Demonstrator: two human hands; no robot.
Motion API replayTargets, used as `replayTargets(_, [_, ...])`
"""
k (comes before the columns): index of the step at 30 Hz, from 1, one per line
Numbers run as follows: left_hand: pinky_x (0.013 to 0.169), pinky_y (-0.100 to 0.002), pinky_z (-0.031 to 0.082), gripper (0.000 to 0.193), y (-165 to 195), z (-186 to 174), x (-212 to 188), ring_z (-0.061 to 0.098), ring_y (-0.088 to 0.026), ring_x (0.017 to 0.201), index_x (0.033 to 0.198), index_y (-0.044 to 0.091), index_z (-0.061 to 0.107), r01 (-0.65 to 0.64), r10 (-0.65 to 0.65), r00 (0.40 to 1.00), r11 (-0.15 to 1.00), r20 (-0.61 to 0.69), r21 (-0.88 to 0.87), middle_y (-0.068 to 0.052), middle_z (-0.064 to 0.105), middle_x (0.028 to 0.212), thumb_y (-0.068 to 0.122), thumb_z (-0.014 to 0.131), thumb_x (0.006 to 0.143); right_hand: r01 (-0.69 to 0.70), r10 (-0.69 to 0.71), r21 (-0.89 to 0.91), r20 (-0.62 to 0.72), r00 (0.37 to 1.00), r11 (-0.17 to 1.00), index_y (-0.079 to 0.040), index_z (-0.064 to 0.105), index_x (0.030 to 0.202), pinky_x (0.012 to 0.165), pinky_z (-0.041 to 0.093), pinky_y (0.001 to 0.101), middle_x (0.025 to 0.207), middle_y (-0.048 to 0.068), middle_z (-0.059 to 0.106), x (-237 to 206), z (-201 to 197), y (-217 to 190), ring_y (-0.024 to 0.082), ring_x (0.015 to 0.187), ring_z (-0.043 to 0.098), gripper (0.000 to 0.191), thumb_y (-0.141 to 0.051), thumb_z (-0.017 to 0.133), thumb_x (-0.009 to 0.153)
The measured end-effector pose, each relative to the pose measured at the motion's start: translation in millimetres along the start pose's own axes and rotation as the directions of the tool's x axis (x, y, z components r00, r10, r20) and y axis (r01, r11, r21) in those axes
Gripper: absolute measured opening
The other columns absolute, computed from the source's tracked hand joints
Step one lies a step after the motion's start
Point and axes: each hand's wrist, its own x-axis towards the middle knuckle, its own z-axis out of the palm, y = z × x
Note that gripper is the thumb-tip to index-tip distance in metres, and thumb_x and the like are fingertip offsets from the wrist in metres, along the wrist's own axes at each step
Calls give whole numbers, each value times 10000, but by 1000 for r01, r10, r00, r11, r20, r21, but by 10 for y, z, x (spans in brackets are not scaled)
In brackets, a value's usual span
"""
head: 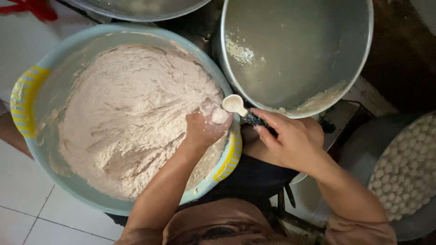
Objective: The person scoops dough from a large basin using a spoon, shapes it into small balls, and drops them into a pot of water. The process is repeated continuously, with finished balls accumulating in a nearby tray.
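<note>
Dough ball squeezed out at the basin's near rim, spoon meeting it.

The left hand [206, 124] is fisted on a small dough ball [220, 116] pushed out between thumb and forefinger, right over the blue basin [54, 68] edge by its yellow handle [229, 156]. The right hand [290, 140] pinches a dark-handled spoon [235, 105], bowl touching the ball. Pale paste [131, 118] fills the basin; little room lies between it and the metal pot [297, 54]. A tray of white balls [406, 168] is cut off at right.
</note>
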Motion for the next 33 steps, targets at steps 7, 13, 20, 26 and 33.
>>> replayTargets(7, [658,-446,561,158,66,-55,95,703,-373,729,919,98,731,115,-111,980,993,167,-16,-166,705,784,250,760,886,303,-302,7,78,950,953,-40,602,1348,849,562,394,1174,193,723,98,-55,-9,329,1020,717,383,-167,636,989])
replayTargets(13, [619,-574,529,442,141,-161,148,693,-443,690,846,98,777,284,-385,889,888,247,361,-198,726,748,425,843,556,-7,-16,77,293,956,997,-106,616,1362,769,580,367,990,105,791,201,-223,198,204,870,764,433,-197,614,938])
replayTargets(20, [686,-477,540,325,116,-105,83,684,-380,711,772,121,752,344,-354,919,935,174,85,-147,715,733,393,703,942,-36,-22,-391,-141,990,920,-49,666,1313,801,543,438,1126,221,720,310,-554,462,358,929,697,383,-130,644,939])
replayTargets(26, [654,-447,548,222,177,28,63,683,-377,732,826,53,672,152,-156,983,987,-95,-49,-166,693,780,225,791,902,-288,278,-187,-80,957,939,-117,666,1319,700,565,405,980,166,750,239,-550,293,297,766,729,361,-232,650,978])
replayTargets(33, [641,-414,562,278,170,61,-11,713,-371,726,912,27,689,186,-183,982,968,37,-168,-180,700,789,195,847,756,163,-156,-144,58,986,976,-74,605,1415,755,544,359,1009,147,731,3,-152,61,244,864,699,450,-167,635,977])
